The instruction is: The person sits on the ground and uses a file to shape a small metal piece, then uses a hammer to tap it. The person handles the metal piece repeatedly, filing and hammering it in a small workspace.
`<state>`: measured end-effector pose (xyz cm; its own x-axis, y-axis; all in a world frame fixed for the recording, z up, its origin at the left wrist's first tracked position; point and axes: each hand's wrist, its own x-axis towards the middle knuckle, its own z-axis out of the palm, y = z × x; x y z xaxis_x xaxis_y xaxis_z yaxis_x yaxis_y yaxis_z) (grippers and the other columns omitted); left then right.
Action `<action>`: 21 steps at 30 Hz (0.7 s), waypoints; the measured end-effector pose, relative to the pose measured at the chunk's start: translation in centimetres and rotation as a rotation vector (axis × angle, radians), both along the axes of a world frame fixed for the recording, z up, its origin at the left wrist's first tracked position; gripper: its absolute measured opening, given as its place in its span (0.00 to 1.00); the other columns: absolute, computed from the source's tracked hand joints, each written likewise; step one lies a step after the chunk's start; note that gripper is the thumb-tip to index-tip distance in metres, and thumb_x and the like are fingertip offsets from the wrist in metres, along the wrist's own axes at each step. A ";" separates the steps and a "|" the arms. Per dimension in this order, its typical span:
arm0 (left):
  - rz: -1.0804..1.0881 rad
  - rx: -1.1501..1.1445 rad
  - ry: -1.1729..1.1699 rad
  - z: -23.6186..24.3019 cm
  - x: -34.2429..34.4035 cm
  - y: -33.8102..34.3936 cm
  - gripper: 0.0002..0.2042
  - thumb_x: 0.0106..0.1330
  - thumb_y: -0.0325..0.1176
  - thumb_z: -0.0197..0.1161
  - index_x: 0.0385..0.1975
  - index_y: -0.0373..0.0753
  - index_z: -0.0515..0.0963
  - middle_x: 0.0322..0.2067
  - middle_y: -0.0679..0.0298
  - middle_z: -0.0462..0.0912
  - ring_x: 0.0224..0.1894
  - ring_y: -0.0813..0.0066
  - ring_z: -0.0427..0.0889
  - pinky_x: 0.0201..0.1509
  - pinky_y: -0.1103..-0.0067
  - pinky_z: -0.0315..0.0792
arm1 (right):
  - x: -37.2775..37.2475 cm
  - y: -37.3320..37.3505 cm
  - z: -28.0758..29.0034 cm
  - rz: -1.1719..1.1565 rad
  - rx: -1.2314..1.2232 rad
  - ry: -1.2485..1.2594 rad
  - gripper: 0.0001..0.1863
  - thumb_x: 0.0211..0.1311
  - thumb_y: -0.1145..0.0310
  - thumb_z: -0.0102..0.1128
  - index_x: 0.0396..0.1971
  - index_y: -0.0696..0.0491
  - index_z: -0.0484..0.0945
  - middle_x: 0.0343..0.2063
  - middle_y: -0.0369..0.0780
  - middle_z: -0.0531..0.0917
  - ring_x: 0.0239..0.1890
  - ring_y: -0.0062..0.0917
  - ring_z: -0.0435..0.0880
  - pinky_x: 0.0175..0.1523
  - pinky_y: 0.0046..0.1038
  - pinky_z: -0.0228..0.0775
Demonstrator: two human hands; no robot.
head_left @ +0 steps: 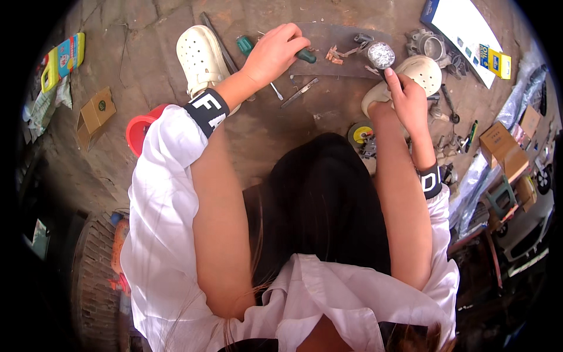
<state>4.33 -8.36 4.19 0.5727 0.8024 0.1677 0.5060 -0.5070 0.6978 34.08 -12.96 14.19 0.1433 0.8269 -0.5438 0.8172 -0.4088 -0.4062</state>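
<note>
My left hand (274, 54) is closed round a tool with a dark green handle (306, 56); its other end is hidden by the fingers. Beneath that wrist lies a screwdriver with a green handle (244, 44), its thin shaft showing past the arm. In my right hand (406, 97) is a hammer (381, 55), gripped by its dark handle, with its round, scuffed silvery face turned up. Both hands are over or near a dark metal sheet (334, 38). Torn copper-coloured scraps (335, 55) lie on the sheet between them.
My cream clogs (200, 54) stand either side of the work. A metal housing (427, 44) and a white box (463, 35) are at far right. A narrow metal bar (299, 92) and yellow disc (359, 134) lie nearer. Left are a red container (139, 130) and cardboard box (95, 117).
</note>
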 end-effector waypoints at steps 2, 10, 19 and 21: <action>-0.094 -0.056 0.083 -0.4 -1.3 -0.9 0.20 0.45 0.19 0.67 0.40 0.43 0.78 0.37 0.64 0.73 0.43 0.62 0.75 0.46 0.70 0.73 | 0.4 -0.1 -0.7 -0.009 -0.014 -0.006 0.31 0.66 0.42 0.52 0.29 0.59 0.83 0.18 0.47 0.79 0.24 0.39 0.79 0.34 0.34 0.70; 0.270 -0.521 -0.112 1.0 -4.1 -1.5 0.09 0.60 0.27 0.65 0.41 0.41 0.81 0.33 0.63 0.74 0.35 0.67 0.76 0.43 0.75 0.71 | 0.7 -0.5 -1.8 0.004 -0.029 -0.020 0.32 0.66 0.40 0.52 0.28 0.60 0.82 0.17 0.47 0.78 0.23 0.37 0.79 0.34 0.33 0.70; 0.378 -0.595 -0.299 1.5 -2.3 -0.5 0.13 0.65 0.41 0.64 0.38 0.37 0.80 0.36 0.62 0.80 0.35 0.72 0.78 0.42 0.77 0.72 | 1.1 -0.4 -2.1 -0.074 -0.076 0.068 0.32 0.67 0.41 0.51 0.28 0.60 0.82 0.15 0.41 0.78 0.22 0.29 0.78 0.33 0.30 0.69; 0.365 -0.584 -0.300 1.7 -2.3 -0.4 0.12 0.65 0.39 0.64 0.39 0.37 0.80 0.36 0.61 0.79 0.35 0.70 0.78 0.42 0.76 0.72 | 0.8 -0.2 -1.6 -0.101 -0.098 0.101 0.32 0.68 0.42 0.50 0.28 0.60 0.82 0.15 0.41 0.77 0.21 0.28 0.78 0.32 0.30 0.69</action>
